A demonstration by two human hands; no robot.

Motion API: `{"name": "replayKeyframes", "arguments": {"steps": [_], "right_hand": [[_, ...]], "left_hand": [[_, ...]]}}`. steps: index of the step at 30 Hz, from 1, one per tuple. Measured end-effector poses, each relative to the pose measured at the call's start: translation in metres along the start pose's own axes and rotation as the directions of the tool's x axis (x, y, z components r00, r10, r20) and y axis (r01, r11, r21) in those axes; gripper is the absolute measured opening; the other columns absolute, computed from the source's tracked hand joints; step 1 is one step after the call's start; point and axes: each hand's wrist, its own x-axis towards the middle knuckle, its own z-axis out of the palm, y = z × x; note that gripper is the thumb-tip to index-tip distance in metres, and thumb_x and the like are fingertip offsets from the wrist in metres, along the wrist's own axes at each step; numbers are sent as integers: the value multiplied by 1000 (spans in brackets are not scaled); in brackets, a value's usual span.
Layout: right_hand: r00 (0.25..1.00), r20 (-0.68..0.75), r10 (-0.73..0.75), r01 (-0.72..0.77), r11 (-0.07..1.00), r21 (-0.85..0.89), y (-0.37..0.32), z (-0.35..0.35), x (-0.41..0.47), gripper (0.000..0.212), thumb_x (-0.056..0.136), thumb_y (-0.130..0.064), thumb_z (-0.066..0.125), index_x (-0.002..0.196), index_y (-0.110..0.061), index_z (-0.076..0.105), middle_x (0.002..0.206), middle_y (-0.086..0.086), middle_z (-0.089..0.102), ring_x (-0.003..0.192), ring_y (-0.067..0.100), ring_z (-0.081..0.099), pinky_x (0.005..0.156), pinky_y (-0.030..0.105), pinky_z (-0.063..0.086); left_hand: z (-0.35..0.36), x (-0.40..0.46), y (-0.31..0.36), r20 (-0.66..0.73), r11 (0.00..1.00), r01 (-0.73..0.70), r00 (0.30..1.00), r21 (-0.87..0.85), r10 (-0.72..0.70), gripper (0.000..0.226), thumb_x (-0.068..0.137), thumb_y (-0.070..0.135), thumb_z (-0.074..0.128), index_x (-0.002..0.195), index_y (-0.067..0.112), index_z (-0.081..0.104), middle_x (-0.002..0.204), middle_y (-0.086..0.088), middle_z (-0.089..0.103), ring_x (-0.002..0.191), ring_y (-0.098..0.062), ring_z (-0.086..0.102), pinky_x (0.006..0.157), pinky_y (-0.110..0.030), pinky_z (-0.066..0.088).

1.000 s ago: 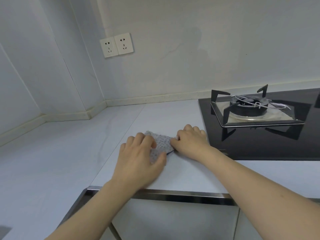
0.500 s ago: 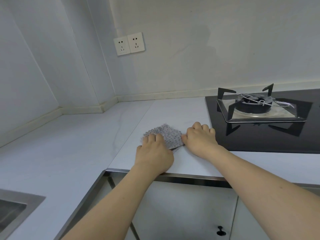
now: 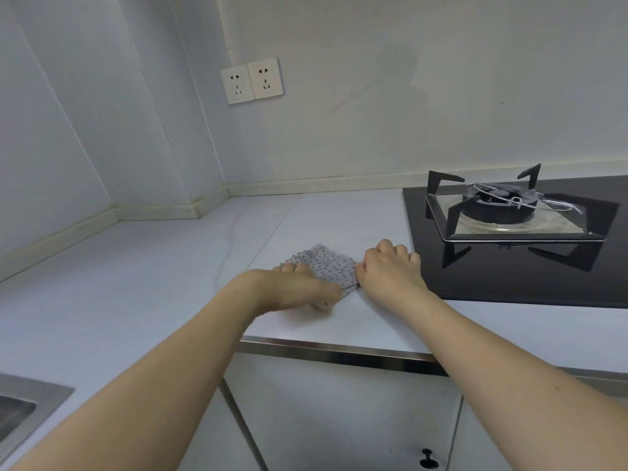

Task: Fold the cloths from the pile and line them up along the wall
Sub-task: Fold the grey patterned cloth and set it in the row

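So the cloth (image 3: 324, 266) is a small grey piece with a dotted, nubby-looking weave, folded into a rough diamond shape and lying flat on the pale, smooth, stone-look desk (image 3: 136, 283), a bit back from the front edge and well apart from the wall (image 3: 373, 96).

Both hands are on it. The left hand (image 3: 292, 288) sits palm down over the cloth's near-left part, with its fingers (image 3: 295, 267) curled down onto the fabric and the thumb stretched along the near corner. It's a little motion-blurred, so I can't tell if it's actually gripping a fold or just pressing. The right hand (image 3: 390, 271) is at the cloth's right corner, knuckles up and fingers bunched tight at that edge; it looks like a pinch on the corner, though the fingertips themselves are hidden under the hand.

Just right of that hand is a glossy black glass cooktop (image 3: 492, 283) with a burner (image 3: 499, 207) on a shiny square metal tray, and angular black pot supports around it.

On the wall there are 2 white plastic sockets (image 3: 251, 80) side by side. The brushed steel rim of a sink (image 3: 23, 413) shows at the bottom left, and there's a metal trim strip along the desk's front edge with flat cabinet doors (image 3: 339, 419) below.
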Motion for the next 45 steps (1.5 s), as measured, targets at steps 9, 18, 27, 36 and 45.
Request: {"name": "replayKeyframes", "arguments": {"steps": [9,18,27,36,45], "right_hand": [[1000,2,-16,16,1000,4,2,0,-2,42,101,-42,27,117,-14,54,122,6,44,113,28,38,94,41,27],[996,-72,-44,50,995,89,-2,-1,-3,33,98,-40,38,121,-18,47,125,3,38,117,26,38,96,38,28],[933,134,-335,321,940,116,-43,3,-23,66,99,-53,22,153,-17,12,160,2,12,146,18,10,119,41,7],[904,331,-271,270,962,50,-45,4,-25,79,87,-75,10,153,-32,-3,160,0,-12,146,18,-16,118,42,-9],[911,330,-249,251,967,39,-45,8,-21,69,96,-62,12,154,-27,-2,161,0,-11,147,17,-12,119,38,-9]], "left_hand": [[38,15,-25,-368,978,-74,919,194,143,41,90,57,42,124,34,38,130,7,31,126,-18,26,102,-36,20],[7,12,-45,-286,960,-220,944,-171,166,67,64,68,55,124,40,42,129,11,36,123,-14,32,110,-39,28],[-27,38,-60,-329,829,-241,941,-504,73,28,93,9,55,119,18,61,118,-4,63,97,-11,56,74,-18,40],[-34,53,-59,-234,905,-207,964,-373,124,11,92,20,62,88,13,69,98,-7,69,89,-20,59,90,-33,47],[-25,62,-61,-409,902,-78,872,424,268,31,102,31,26,80,25,46,77,7,49,92,-22,42,80,-37,19]]}}
